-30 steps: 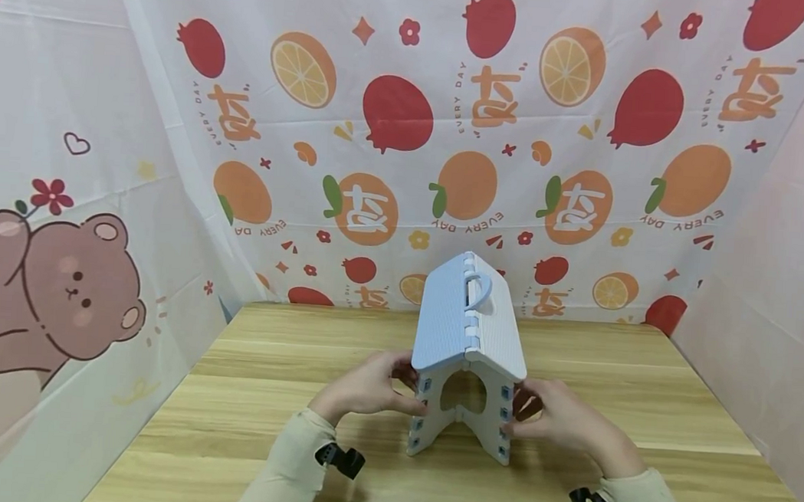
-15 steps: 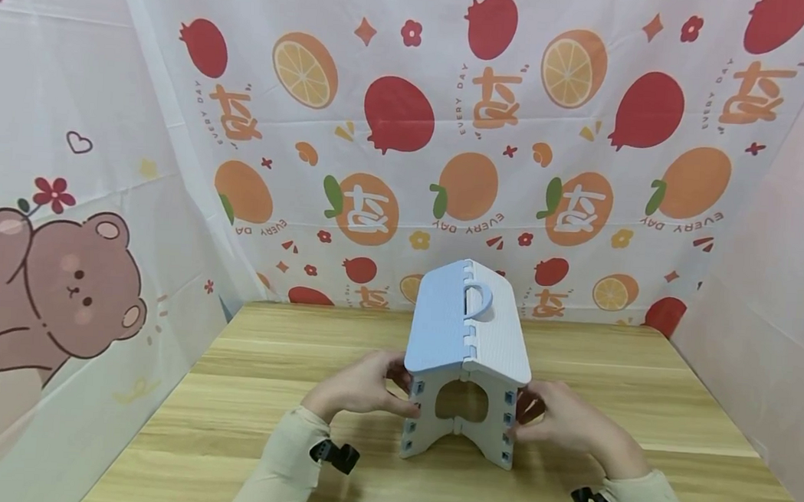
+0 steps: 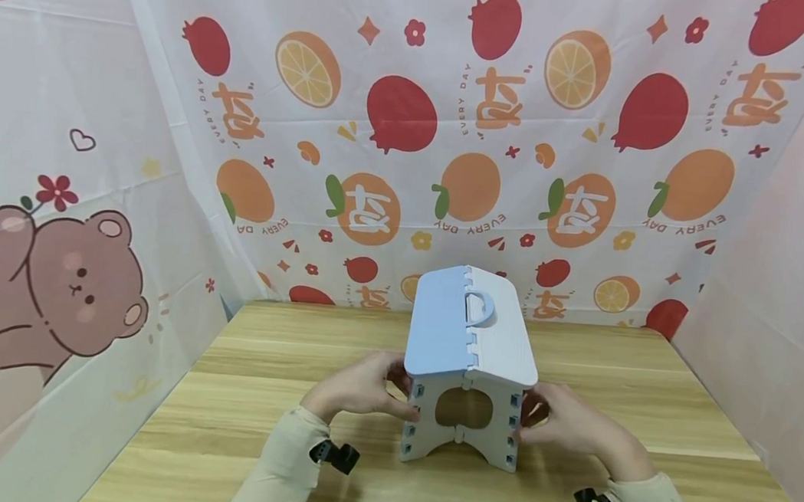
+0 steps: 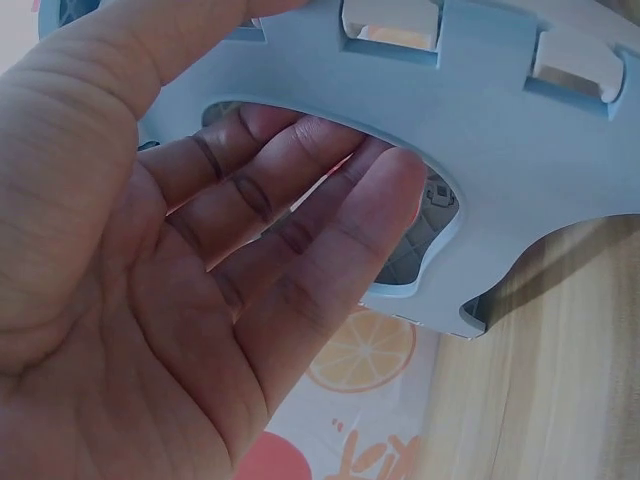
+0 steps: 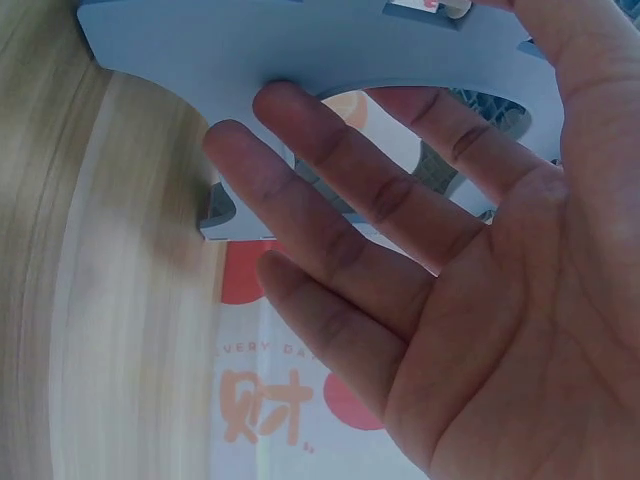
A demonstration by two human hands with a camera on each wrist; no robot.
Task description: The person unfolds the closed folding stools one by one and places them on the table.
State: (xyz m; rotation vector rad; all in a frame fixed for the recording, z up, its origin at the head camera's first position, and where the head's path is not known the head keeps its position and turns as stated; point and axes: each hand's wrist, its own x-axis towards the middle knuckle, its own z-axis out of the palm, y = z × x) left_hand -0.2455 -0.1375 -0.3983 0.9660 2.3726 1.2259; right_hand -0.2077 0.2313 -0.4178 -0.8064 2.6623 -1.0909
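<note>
A folding step stool [image 3: 439, 322] with a blue and white hinged top stands partly unfolded on the table. Its top still slopes from the middle seam like a low roof, and a small blue carry handle [image 3: 483, 310] sticks up there. My left hand [image 3: 366, 391] grips the blue side leg, thumb at the front edge; in the left wrist view its fingers [image 4: 300, 190] reach into the leg's opening. On the other side my right hand [image 3: 564, 418] holds the opposite leg, thumb at the front edge, with fingers [image 5: 330, 150] over the panel and its opening.
The wood-grain table [image 3: 285, 351] runs back to a fruit-printed curtain [image 3: 393, 174] close behind the stool. A bear-printed curtain [image 3: 68, 284] hangs at the left, a pale one [image 3: 772, 304] at the right.
The stool's legs have spread wider and its top has flattened from a steep roof shape. My left hand has shifted slightly left, my right hand slightly right.
</note>
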